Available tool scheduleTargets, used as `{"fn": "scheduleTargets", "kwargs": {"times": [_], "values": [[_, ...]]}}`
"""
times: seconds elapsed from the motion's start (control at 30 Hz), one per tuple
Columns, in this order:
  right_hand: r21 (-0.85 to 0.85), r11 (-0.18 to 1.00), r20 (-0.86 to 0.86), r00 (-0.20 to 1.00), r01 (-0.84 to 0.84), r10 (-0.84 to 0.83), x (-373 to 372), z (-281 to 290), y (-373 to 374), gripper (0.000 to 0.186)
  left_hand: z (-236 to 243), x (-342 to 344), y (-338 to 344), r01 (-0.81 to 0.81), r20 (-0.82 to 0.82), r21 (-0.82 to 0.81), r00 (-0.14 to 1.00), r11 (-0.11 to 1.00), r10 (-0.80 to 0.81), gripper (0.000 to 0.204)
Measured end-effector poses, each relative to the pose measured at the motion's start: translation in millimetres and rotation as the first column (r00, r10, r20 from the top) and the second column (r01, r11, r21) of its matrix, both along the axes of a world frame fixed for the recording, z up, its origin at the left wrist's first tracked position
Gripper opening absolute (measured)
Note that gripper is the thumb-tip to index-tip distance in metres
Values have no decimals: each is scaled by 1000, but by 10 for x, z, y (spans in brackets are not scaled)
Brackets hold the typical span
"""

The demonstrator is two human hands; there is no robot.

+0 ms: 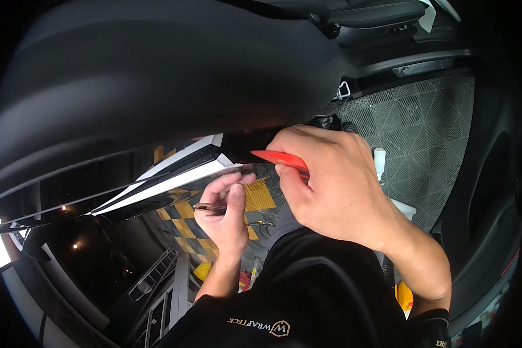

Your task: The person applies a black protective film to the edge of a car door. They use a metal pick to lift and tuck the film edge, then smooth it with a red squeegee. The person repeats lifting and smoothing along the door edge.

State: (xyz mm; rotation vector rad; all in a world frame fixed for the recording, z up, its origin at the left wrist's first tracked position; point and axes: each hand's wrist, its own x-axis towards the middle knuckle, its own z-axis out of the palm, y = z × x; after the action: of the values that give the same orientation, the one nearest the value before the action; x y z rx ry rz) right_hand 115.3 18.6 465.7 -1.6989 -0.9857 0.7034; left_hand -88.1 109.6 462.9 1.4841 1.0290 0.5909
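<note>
My right hand [336, 180] pinches a red flat plastic tool with a pointed tip, perhaps a squeegee [281, 159], between thumb and fingers. The tip points left, toward the dark edge of the car. Below and to its left, my left hand [223, 217] is closed around a thin dark tool [209, 208], whose kind I cannot make out. Its fingertips are at the near end of a white strip [174, 187] along the car's dark trim. A second white band [182, 158] lies just beyond that strip.
The dark curved car panel [156, 75] fills the upper left. A seat [377, 14] shows at the top, and a dark door [481, 214] stands at the right. Below are grey floor tiles [423, 122], yellow tiles [260, 194], a white bottle [379, 161] and a ladder [154, 274].
</note>
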Motion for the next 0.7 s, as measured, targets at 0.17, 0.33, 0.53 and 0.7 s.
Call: {"fn": "scheduleTargets", "kwargs": {"times": [0.17, 0.33, 0.53, 0.7], "values": [[-14, 1000, 18, 1000, 20, -20, -87, -36, 16, 8, -10, 24, -16, -53, -5, 6, 999, 999, 53, 17], [-59, 988, -54, 988, 142, -146, -66, -195, -379, 9, 0, 26, -25, -7, -3, 39, 1000, 999, 7, 17], [25, 977, -78, 974, 213, -211, -421, -234, -509, 21, 42, -64, -104, 142, -69, 66, 988, 988, -137, 21], [39, 970, 28, 970, 240, -241, -605, -67, -316, 32, -71, -129, -112, 325, -81, 179, 946, 929, -315, 46]]}}
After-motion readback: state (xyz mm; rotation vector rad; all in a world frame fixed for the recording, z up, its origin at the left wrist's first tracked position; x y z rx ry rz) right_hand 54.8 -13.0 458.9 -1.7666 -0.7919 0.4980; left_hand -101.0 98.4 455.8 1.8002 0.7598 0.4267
